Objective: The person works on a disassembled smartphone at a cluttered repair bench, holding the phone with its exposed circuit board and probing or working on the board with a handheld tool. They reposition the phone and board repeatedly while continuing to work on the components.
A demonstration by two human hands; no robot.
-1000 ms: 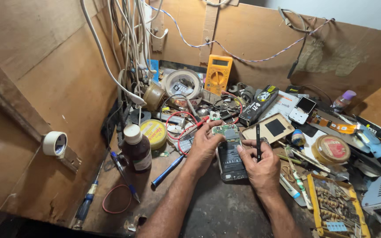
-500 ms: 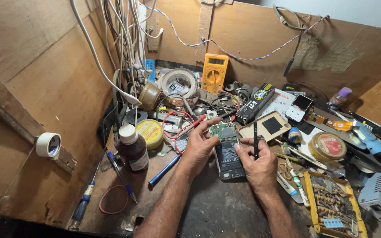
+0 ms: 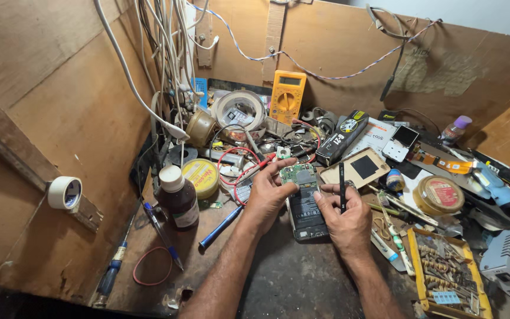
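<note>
The opened phone (image 3: 305, 204) lies face down on the dark bench (image 3: 290, 277), back cover off, between the 2 hands. The left hand (image 3: 267, 194) rests at its left edge, fingers curled loosely over the top corner by the green circuit board (image 3: 296, 173); it touches but does not clasp. The right hand (image 3: 343, 215) sits just beside the phone's right edge, thumb and forefinger pinched on a thin black tool (image 3: 342, 184) held upright. A brown bottle (image 3: 178, 198) and yellow tin (image 3: 200, 176) stand to the left, a yellow multimeter (image 3: 287, 97) behind.
</note>
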